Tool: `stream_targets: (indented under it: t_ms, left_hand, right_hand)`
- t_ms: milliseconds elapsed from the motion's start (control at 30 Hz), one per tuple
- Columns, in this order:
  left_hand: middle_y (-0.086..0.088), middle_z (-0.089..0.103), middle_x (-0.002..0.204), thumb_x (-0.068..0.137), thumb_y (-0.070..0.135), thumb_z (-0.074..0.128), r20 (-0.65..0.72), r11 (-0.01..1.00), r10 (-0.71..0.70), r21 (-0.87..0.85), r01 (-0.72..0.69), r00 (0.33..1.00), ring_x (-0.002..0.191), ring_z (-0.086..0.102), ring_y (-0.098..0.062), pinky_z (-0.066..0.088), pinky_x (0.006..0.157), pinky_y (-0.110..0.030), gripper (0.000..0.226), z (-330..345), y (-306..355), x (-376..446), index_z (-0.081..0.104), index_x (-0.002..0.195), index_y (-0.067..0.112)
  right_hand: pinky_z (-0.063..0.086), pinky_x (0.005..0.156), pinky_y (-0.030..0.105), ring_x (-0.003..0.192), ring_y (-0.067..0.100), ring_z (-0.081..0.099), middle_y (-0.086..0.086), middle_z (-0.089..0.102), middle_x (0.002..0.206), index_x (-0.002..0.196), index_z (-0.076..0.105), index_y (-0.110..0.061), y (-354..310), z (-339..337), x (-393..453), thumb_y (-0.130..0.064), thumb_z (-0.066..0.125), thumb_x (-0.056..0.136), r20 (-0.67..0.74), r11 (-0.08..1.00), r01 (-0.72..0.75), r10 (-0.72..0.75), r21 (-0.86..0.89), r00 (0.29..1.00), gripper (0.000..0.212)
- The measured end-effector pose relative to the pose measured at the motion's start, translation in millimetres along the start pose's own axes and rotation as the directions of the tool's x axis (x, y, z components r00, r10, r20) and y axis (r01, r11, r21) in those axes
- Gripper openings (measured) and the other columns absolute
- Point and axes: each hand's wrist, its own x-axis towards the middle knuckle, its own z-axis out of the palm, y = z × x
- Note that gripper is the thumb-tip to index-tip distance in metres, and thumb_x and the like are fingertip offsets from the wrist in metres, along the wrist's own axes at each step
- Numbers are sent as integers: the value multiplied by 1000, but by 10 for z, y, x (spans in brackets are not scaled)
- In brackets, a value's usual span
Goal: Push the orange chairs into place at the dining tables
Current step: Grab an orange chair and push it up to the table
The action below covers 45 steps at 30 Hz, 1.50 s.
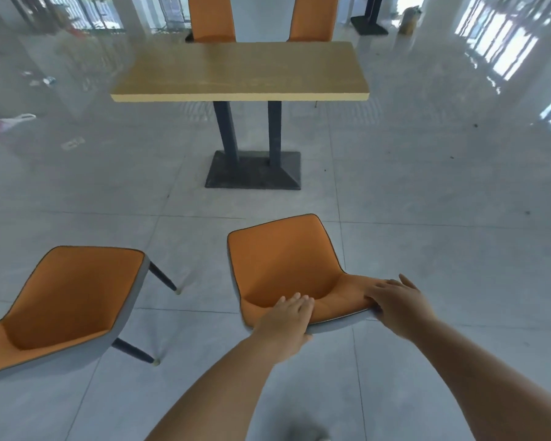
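An orange chair point(283, 259) with a grey shell stands right in front of me, its seat facing the wooden dining table point(240, 71). Both hands grip the top of its backrest: my left hand point(287, 316) near the middle, my right hand point(398, 303) at the right corner. A stretch of floor separates this chair from the table. A second orange chair point(74, 297) stands to the left, angled and apart from the table. Two more orange chairs point(211, 17) are tucked in at the table's far side.
The table rests on two dark posts and a black base plate point(253, 171). Glossy grey floor tiles point(427, 186) spread all around. Litter and a plastic bag point(10, 120) lie at the far left. Another table's black base point(369, 25) stands at the back right.
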Motion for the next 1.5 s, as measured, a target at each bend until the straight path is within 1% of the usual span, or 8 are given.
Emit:
stream_targets:
  t_ms: [167,267,367,433,733,933,1267,1500]
  left_hand:
    - [-12,14,161,101,26,47,-5,987,139,86,-138,990,148,11,-26,9,121,-41,65,141,423,53,12,152,5]
    - [-12,14,161,101,26,46,-32,988,146,59,-144,989,148,11,-26,8,121,-42,65,164,628,8,12,152,5]
    - [-9,13,162,99,35,48,-101,994,78,-66,-85,992,149,8,-23,5,120,-39,71,66,559,-264,11,153,7]
    - [-8,10,162,97,41,50,-128,994,8,-111,-22,992,149,6,-22,6,120,-37,78,-113,296,-565,7,153,9]
    - [-6,6,163,95,50,49,-285,933,-352,-185,309,891,148,6,-24,13,117,-38,83,-819,-2242,-2809,3,154,12]
    - [-1,4,163,91,59,49,-248,867,-498,-135,479,831,149,7,-26,21,118,-45,90,-908,-3845,-4392,1,154,18]
    - [-1,13,162,88,58,55,-246,816,-577,-214,537,779,147,16,-22,22,115,-40,91,-1052,-5222,-5268,7,154,18]
    - [-1,13,162,89,56,55,-231,882,-470,-157,444,852,148,12,-19,20,117,-38,89,-1084,-6063,-5632,9,154,16]
  right_hand:
    - [20,115,36,112,12,54,-11,63,102,86,46,-31,208,154,-652,-32,51,90,33,984,-180,181,-14,983,7]
    - [22,113,40,115,15,54,-9,61,110,97,51,-30,301,170,-863,-30,52,89,141,969,-248,246,-8,959,8]
    - [16,114,47,134,18,38,-7,49,137,135,43,-33,173,-177,-905,-39,61,84,353,964,-266,241,25,904,55]
    - [11,116,50,143,19,24,-7,35,152,147,30,-31,-114,-508,-805,-49,66,80,342,972,-228,194,61,920,78]
    - [16,118,41,143,20,24,-3,30,156,150,27,-27,-3250,-968,82,-62,64,79,-34,973,152,-149,175,988,87]
    - [23,114,34,141,18,29,-4,32,155,149,28,-27,-5322,-991,370,-60,63,81,-55,928,304,-299,216,953,83]
    - [31,111,38,141,19,28,-6,30,156,149,25,-29,-7111,-1147,1049,-61,65,79,9,900,382,-393,211,919,87]
    - [26,114,38,143,18,26,-6,29,156,150,25,-29,-8044,-1114,1145,-58,64,81,-19,916,338,-342,216,939,84]
